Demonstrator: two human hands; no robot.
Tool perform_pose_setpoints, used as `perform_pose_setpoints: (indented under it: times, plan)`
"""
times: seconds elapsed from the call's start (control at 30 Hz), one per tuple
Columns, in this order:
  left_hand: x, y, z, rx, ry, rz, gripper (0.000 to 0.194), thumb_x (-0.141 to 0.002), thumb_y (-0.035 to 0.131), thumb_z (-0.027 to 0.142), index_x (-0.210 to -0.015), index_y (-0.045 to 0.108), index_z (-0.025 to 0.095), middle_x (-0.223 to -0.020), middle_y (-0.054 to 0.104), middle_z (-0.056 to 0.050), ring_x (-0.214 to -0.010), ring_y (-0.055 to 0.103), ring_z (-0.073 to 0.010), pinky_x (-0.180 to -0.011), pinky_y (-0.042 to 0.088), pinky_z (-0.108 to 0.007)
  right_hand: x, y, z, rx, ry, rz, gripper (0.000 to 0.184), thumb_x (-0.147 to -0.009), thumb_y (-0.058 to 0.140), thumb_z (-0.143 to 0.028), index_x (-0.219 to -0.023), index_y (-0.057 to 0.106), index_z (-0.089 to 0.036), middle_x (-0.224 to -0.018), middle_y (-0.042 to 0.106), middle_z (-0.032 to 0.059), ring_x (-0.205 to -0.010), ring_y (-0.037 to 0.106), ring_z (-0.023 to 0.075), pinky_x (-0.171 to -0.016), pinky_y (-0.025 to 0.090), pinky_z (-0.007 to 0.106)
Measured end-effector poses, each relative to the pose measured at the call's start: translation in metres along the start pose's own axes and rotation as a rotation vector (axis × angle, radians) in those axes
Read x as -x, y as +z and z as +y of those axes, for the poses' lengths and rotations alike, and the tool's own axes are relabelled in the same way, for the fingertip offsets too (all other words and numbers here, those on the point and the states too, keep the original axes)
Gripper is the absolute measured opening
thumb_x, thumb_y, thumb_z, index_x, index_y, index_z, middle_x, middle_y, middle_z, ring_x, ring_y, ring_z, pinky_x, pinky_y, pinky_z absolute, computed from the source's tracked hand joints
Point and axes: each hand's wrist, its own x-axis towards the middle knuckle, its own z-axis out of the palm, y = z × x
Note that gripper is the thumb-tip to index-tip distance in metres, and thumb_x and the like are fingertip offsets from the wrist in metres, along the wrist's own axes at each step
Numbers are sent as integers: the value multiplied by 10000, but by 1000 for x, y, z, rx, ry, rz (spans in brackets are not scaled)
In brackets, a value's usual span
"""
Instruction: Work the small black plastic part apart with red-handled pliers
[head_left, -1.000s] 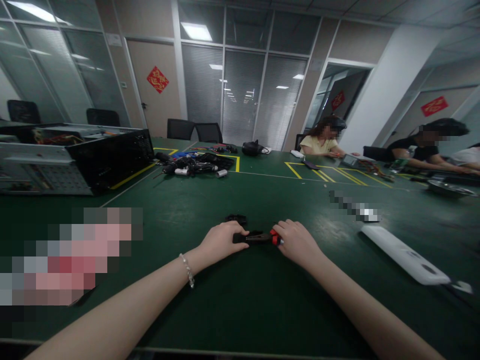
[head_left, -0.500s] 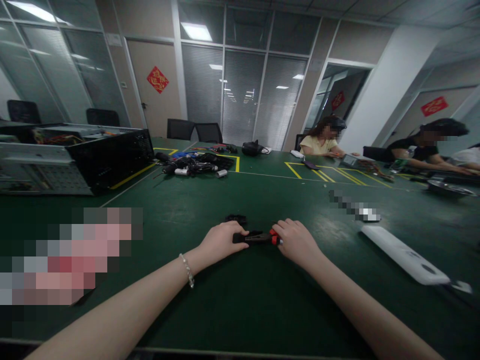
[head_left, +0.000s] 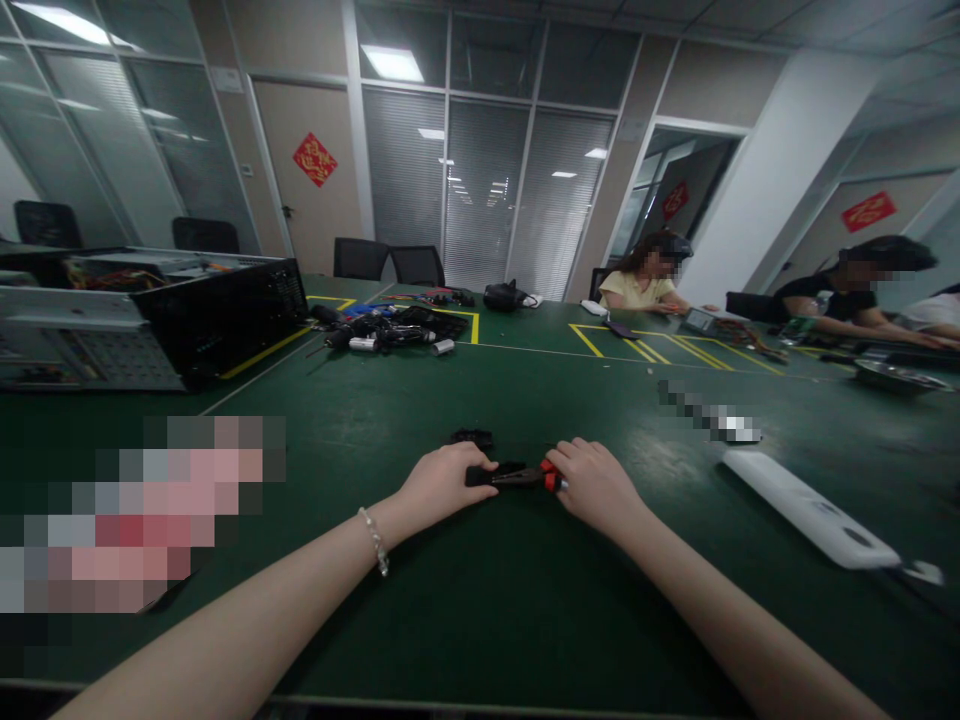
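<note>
My right hand (head_left: 596, 484) is closed round the red handles of a pair of pliers (head_left: 529, 478), whose dark jaws point left. A small black part (head_left: 480, 476) is pinched between the thumb and fingers of my left hand (head_left: 442, 482); its exact kind cannot be made out. The jaws meet or overlap this part, but whether they bite on it is too dark to tell. Just behind my left hand another small black piece (head_left: 474, 438) lies on the green table (head_left: 510, 620). My left wrist wears a beaded bracelet (head_left: 375, 542).
An open computer case (head_left: 240, 310) stands at the left. Cables and small parts (head_left: 397, 328) are heaped at the back. A white power strip (head_left: 810, 508) lies to the right, near a metal bowl (head_left: 900, 376). Two people sit working at the far right. Blurred patches hide some items.
</note>
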Motion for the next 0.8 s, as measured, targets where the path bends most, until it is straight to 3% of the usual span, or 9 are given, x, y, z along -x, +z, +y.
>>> perform_pose_setpoints:
  times: [0.8]
  plan:
    - [0,2,-3,-2,28,24,319,-727,560,404,-1005,578,250,-1020,562,-9,-818,540,-172,-672,411,-269,1,-1,0,-70,15,33,290,-655,535,-192,-943,569,-182,-936,586,55,-830,489,191,-743,371,322]
